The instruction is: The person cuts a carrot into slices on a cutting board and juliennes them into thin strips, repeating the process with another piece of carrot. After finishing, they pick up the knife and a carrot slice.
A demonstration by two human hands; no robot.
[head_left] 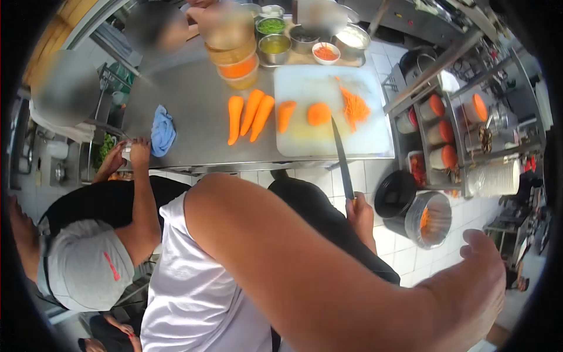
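Note:
My right hand (360,215) grips the handle of a long knife (341,155); its blade points up over the front edge of the white cutting board (293,79). The tip lies close to a cut carrot piece (319,114). Another carrot piece (285,116) rests on the board's left side, and a heap of shredded carrot (355,109) on its right. My left arm crosses the foreground, near the camera. My left hand (472,281) is raised at the right, fingers loosely bent, with nothing visible in it. Several whole peeled carrots (251,113) lie left of the board.
A blue cloth (162,131) lies on the steel table (193,111). Stacked tubs (233,56) and several bowls (274,48) stand behind. A lined bin (431,220) is at the right, below shelves with orange-lidded containers (441,135). A co-worker (88,258) works at the left.

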